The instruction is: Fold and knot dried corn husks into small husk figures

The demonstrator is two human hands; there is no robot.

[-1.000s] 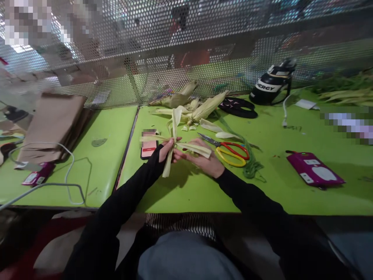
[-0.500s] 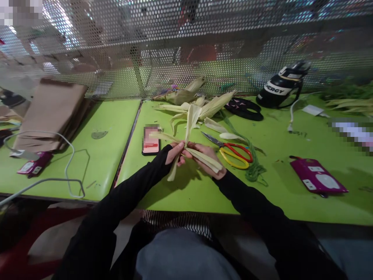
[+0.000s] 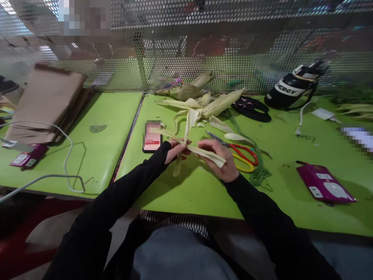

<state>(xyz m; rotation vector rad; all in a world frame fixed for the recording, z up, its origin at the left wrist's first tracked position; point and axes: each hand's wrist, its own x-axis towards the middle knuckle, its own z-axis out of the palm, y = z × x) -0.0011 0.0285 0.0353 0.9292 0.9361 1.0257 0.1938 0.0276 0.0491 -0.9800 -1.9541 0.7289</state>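
Note:
My left hand (image 3: 176, 149) pinches several pale corn husk strips (image 3: 190, 124) where they cross, and the strips spread out like a star. One points away from me, one to the left, one down toward me and one to the right. My right hand (image 3: 220, 157) is curled around the right-hand strip, whose end lies across the palm; some of its fingers are hidden behind it. Just beyond the right hand lie scissors (image 3: 243, 155) with one red and one yellow handle, and green string (image 3: 259, 175). A pile of corn husks (image 3: 201, 97) sits farther back.
A phone (image 3: 152, 146) lies left of the strips. Brown paper bags (image 3: 49, 101) stand at the left, near a purple device (image 3: 27, 156) and cable. At right are a black bottle (image 3: 288, 89), a black object (image 3: 252, 109) and another purple device (image 3: 325, 184). A perforated metal screen (image 3: 175, 50) closes the back.
My right hand has moved away from the crossing to the right, along the strip. My left hand keeps its pinch. The whole view has shifted slightly.

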